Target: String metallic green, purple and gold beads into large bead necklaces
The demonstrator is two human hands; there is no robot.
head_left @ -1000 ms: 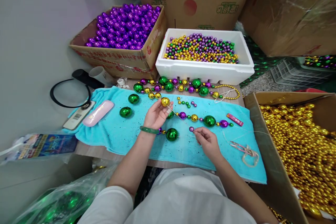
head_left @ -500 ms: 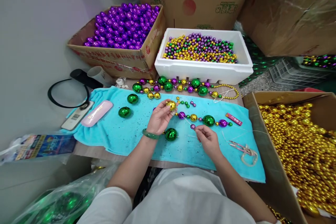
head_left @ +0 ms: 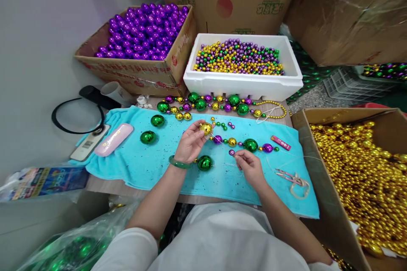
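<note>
My left hand (head_left: 190, 145), with a green bangle on its wrist, pinches a gold ball (head_left: 206, 128) over the turquoise towel (head_left: 149, 163). A thin needle runs from the ball toward my right hand (head_left: 251, 166), whose fingers are pinched on the needle and thread beside a small purple bead (head_left: 232, 152). A part-strung strand (head_left: 251, 145) of purple, gold and green balls lies just beyond both hands. A green ball (head_left: 204, 163) lies by my left wrist.
A finished strand (head_left: 222, 105) lies along the towel's far edge, two loose green balls (head_left: 152, 128) to the left. White foam box of mixed beads (head_left: 241, 84), box of purple balls (head_left: 143, 31), box of gold balls (head_left: 359, 165), scissors (head_left: 294, 178), pink case (head_left: 113, 138).
My left hand carried the gold ball rightward along the needle toward the strand. My right hand moved slightly up and closer to it.
</note>
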